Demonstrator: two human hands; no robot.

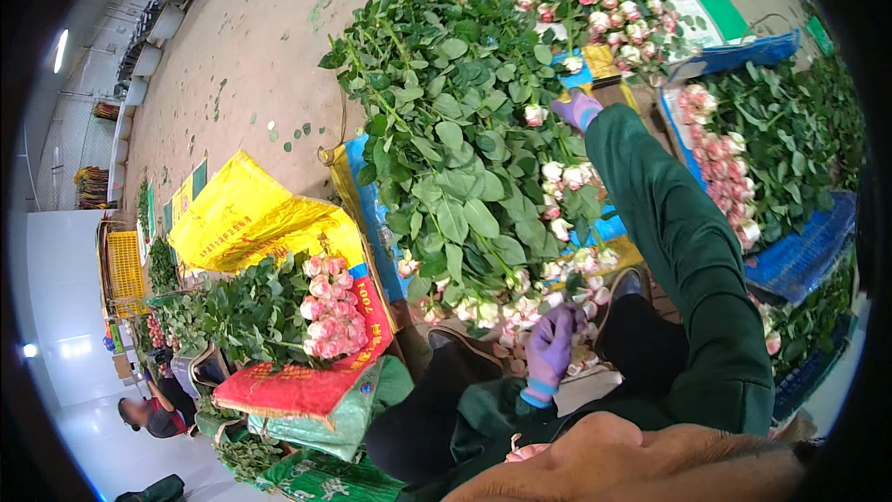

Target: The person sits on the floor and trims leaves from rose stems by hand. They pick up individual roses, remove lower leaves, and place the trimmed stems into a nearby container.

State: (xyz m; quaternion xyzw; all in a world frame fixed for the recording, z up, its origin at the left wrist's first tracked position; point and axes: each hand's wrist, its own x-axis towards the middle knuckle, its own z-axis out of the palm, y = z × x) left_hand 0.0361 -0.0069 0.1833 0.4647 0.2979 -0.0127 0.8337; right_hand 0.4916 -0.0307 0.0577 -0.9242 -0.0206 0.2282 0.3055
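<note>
In the head view, a large heap of cut roses with green leaves [446, 146] lies before me, its pink-and-white blooms towards my feet. My right hand [578, 110], in a purple glove, is stretched out to the heap's far right side. Close by its fingers is a single white-and-pink rose bloom [535, 115]; whether they grip a stem is hidden. My left hand [550, 347], gloved alike, hovers over loose petals [512, 352] between my shoes. Its fingers are curled inward, and I cannot see whether anything is in them.
Stacked pink roses [336, 307] lie on a red-and-yellow woven sack [306, 390] to the left. More roses [725, 167] rest on blue sacking at right, with another pile [627, 21] beyond. Leaves litter the concrete floor [258, 56]. A person [164, 408] is far left.
</note>
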